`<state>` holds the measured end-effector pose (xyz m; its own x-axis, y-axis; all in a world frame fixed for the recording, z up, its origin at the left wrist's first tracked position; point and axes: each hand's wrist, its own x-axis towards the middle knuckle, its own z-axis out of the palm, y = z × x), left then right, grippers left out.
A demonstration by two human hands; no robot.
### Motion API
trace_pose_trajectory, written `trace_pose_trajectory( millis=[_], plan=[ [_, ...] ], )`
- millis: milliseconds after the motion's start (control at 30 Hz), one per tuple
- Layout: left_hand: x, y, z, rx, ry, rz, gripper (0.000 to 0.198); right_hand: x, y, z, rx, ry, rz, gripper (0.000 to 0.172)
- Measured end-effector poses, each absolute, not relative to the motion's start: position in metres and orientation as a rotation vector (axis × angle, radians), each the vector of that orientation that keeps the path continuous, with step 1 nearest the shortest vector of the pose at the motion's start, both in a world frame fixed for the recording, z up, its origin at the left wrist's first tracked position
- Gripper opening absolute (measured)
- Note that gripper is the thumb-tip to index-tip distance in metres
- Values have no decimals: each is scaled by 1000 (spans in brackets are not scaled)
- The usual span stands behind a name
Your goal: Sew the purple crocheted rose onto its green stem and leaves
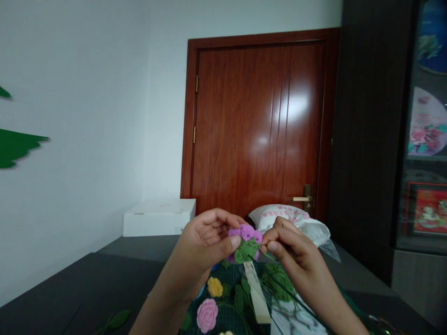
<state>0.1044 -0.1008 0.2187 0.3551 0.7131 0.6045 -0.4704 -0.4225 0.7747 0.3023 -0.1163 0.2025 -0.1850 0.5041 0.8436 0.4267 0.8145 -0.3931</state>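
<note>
A purple crocheted flower (246,231) with a green crocheted base (246,251) is held up above the table. My left hand (209,239) grips it from the left, thumb on the green part and fingers behind the petals. At the flower's right edge, my right hand (289,246) pinches a thin green strand of yarn (267,254) between thumb and fingers. A cream-coloured strip (257,293) lies below the flower. Beside the strip is a loose bundle of green yarn (277,281).
Yellow (214,287) and pink (207,315) crocheted flowers lie on a dark green mat. A white box (159,217) stands at the back left, a white printed bag (279,215) at the back right. A green leaf (119,318) rests front left.
</note>
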Motion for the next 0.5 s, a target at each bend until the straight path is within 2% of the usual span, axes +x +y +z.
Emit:
trace_pose_trajectory(
  millis=[200,333,500],
  plan=[
    [107,-100,219,1582,288,1441,20,290,-118,194,-725,-1765,52,22],
    [113,-102,217,1641,326,1478,25,282,-116,187,-794,-1657,40,4],
    [117,-99,214,1622,394,1501,29,297,-115,194,-757,-1762,65,7]
  ],
)
